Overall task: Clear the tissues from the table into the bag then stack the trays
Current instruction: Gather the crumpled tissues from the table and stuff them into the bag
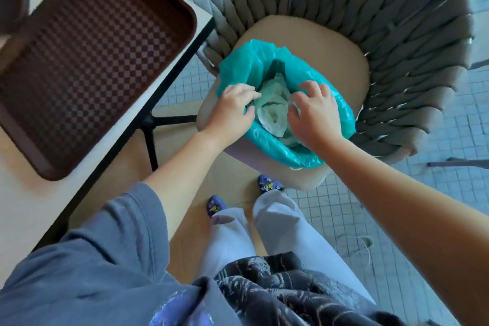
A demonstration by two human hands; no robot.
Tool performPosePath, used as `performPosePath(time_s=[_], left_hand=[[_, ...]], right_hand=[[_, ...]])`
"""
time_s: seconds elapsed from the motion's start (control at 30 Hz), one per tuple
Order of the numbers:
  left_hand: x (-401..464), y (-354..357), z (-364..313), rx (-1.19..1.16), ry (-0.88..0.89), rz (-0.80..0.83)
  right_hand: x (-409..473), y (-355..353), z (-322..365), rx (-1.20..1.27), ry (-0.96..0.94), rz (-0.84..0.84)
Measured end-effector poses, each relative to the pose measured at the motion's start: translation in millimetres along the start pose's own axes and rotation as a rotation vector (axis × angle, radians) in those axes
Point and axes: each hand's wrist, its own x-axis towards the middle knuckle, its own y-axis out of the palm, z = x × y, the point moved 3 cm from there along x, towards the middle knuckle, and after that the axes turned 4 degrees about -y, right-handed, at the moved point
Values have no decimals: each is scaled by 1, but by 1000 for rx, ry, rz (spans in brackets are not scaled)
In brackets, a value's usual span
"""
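**Hands at bag mouth, tissues inside**

Left hand (232,107) grips the near-left rim of the teal plastic bag (341,111), fingers curled over the edge. Right hand (313,114) is at the opposite rim, fingers bent over it and against the plastic. Woven grey chair (370,21) carries the bag on its tan seat. Brown tray (87,61) lies on the table (23,193), left of both hands. Crumpled white tissues (274,108) sit inside the bag, between the hands.

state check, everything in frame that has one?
bag: open, standing on the chair seat
tissues: crumpled, inside the bag
tray: flat on the table, nothing on it
left hand: grip on bag rim
right hand: fingers curled at bag mouth
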Motion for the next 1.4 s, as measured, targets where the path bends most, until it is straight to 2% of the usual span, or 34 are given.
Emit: performPosePath(time_s=[0.27,0.5,0.73,0.9,1.2,1.4], left_hand=[[-46,-93,17,114,-4,-314],[-104,-164,65,214,-181,-549],[-168,-206,127,217,-369,-656],[-197,-239,184,204,-444,-653],[-227,-319,299,190,-468,-644],[-227,-353,357,166,-510,-555]], right_hand=[[37,-25,91,8,-260,-8],[57,-36,201,64,-544,-9],[51,-17,307,93,-737,71],[50,9,378,76,-766,104],[69,53,511,33,-740,182],[83,76,570,44,-709,212]])
